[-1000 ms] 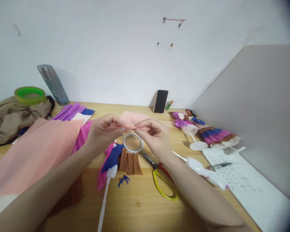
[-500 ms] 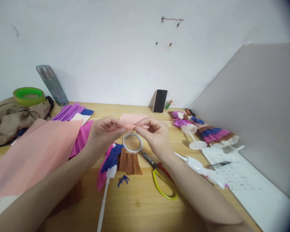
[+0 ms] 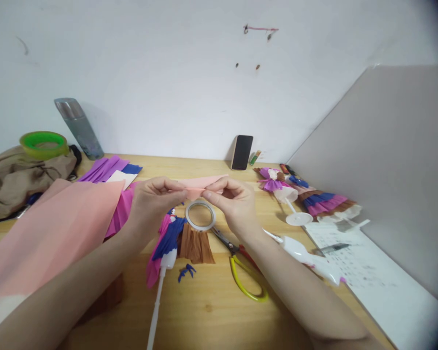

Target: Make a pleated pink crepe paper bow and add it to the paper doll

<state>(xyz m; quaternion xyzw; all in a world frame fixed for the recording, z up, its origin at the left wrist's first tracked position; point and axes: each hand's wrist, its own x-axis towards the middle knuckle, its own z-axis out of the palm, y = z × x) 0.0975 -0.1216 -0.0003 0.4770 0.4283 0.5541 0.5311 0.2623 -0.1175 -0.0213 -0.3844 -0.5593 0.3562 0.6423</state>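
A small piece of peach crepe paper (image 3: 200, 182) is stretched between my two hands above the desk. My left hand (image 3: 155, 197) pinches its left side between thumb and forefinger. On the other side my right hand (image 3: 231, 197) pinches it the same way. Just below lies a roll of white tape (image 3: 187, 216). Scissors (image 3: 237, 274) with yellow and red handles rest near my right forearm. Pleated brown crepe paper (image 3: 195, 245) and a blue and pink crepe-paper figure (image 3: 170, 238) on a white stick lie beneath my hands, beside a small blue paper bow (image 3: 186, 273).
Peach crepe sheets (image 3: 62, 228) lie at left, near a bottle (image 3: 81, 129) and green tape (image 3: 44, 151) on a brown cloth (image 3: 7, 180). A phone (image 3: 242, 152) leans on the wall. At right are a white glue gun (image 3: 306, 255), paper dolls (image 3: 323, 201) and a written sheet (image 3: 379, 287).
The peach paper has tilted and folded, so less of its upper part shows behind my fingers. My left hand has shifted slightly left. Both hands keep their pinch.
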